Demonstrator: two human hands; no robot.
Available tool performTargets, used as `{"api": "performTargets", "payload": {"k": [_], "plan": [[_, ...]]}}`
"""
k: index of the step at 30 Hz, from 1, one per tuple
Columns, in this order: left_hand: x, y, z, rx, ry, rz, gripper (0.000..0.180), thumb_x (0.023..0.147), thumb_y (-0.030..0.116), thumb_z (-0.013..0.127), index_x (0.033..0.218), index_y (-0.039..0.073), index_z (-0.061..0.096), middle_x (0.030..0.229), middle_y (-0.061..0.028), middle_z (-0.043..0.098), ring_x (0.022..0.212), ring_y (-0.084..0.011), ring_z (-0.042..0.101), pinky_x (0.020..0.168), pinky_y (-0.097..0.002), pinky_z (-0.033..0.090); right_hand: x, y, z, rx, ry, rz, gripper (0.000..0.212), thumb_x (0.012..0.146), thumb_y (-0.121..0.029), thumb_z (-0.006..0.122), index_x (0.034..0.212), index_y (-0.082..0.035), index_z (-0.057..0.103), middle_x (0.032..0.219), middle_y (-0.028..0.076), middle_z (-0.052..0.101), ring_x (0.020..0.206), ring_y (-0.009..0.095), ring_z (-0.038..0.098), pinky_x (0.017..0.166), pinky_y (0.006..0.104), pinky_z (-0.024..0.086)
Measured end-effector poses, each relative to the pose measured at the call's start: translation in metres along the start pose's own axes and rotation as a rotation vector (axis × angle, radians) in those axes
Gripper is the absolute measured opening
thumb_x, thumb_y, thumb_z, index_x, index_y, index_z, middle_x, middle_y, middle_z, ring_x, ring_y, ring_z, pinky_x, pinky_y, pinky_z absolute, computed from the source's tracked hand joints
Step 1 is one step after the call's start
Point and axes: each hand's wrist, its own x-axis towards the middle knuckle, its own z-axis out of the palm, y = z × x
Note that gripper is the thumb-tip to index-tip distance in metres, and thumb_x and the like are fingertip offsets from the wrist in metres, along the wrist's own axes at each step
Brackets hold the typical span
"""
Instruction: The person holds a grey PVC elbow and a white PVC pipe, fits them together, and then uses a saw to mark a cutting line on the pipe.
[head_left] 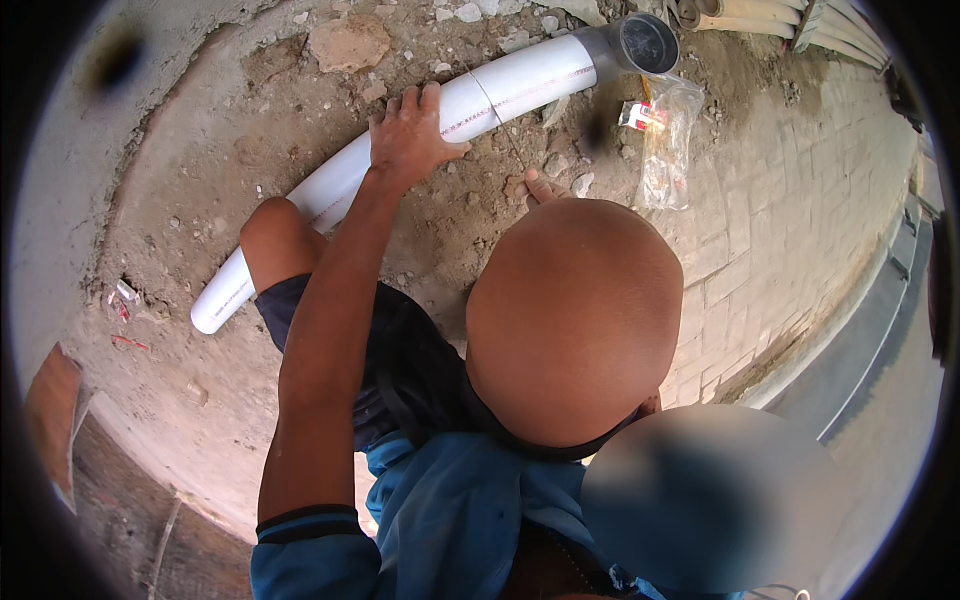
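A long white plastic pipe (545,80) lies slantwise across the dirt, its far right end in a grey elbow fitting (646,44). My left hand (410,135) grips the pipe near its middle, fingers over the far side and thumb toward me. A thin dark strand (513,150) crosses the pipe just right of that hand and runs to my right hand (548,188). Those fingers look pinched on it, but my bare right knee (575,320) hides most of the hand. Whether the strand is cord or wire, I cannot tell. My left knee (283,243) rests over the pipe's nearer part.
A clear plastic bag (668,140) with a red and white packet (642,116) lies right of the strand. A broken lump of masonry (348,43) and loose stones lie behind the pipe. Pale pipes (750,22) are stacked at the far right. Brick paving (775,215) stretches along the right.
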Motion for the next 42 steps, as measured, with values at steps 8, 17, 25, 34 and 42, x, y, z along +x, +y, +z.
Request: {"api": "performTargets", "payload": {"k": [8,17,25,34,42], "plan": [[-0.002,-0.002,0.009,0.030,0.054,0.008,0.100,0.069,0.055,0.089,0.148,0.013,0.043,0.138,-0.0146,0.057,0.130,-0.0401,0.058,0.103,-0.0599,0.049,0.009,-0.010,0.015,0.072,-0.066,-0.030,0.034,0.103,-0.040,0.068,0.087,-0.009,0.065,0.057,-0.010,0.036,0.046,0.004,0.030,0.043,0.0252,0.022],[0.005,0.004,0.006,-0.014,0.038,0.026,0.097,0.068,0.054,0.089,0.144,0.011,0.047,0.135,-0.0158,0.058,0.128,-0.0407,0.059,0.102,-0.0598,0.051,-0.003,-0.012,-0.018,-0.056,-0.112,-0.060,0.040,0.104,-0.045,0.064,0.095,-0.006,0.067,0.058,-0.011,0.031,0.049,0.002,0.027,0.045,0.0244,0.021],[0.000,0.006,-0.004,0.029,0.075,0.031,0.100,0.070,0.054,0.089,0.147,0.009,0.044,0.134,-0.0167,0.059,0.124,-0.0399,0.062,0.099,-0.0533,0.054,-0.014,0.000,-0.006,-0.302,-0.119,-0.040,0.055,0.108,-0.057,0.049,0.103,-0.008,0.072,0.060,-0.007,0.038,0.054,0.007,0.037,0.053,0.0298,0.032],[0.002,0.001,0.003,0.013,0.074,0.047,0.101,0.071,0.055,0.088,0.149,0.008,0.043,0.134,-0.0189,0.060,0.121,-0.0402,0.064,0.099,-0.0523,0.054,-0.032,0.021,-0.028,-0.881,0.180,-0.616,0.040,0.110,-0.040,0.050,0.117,-0.004,0.066,0.069,0.024,0.066,0.062,0.043,0.068,0.056,0.0485,0.051],[0.008,0.003,-0.003,-0.045,0.000,0.036,0.101,0.071,0.056,0.088,0.148,0.009,0.044,0.135,-0.0188,0.060,0.121,-0.0410,0.064,0.101,-0.0531,0.053,0.049,-0.012,0.023,-1.253,0.297,-1.068,0.020,0.106,-0.022,0.057,0.099,-0.003,0.054,0.050,0.020,0.057,0.047,0.044,0.061,0.044,0.0533,0.049]]}}
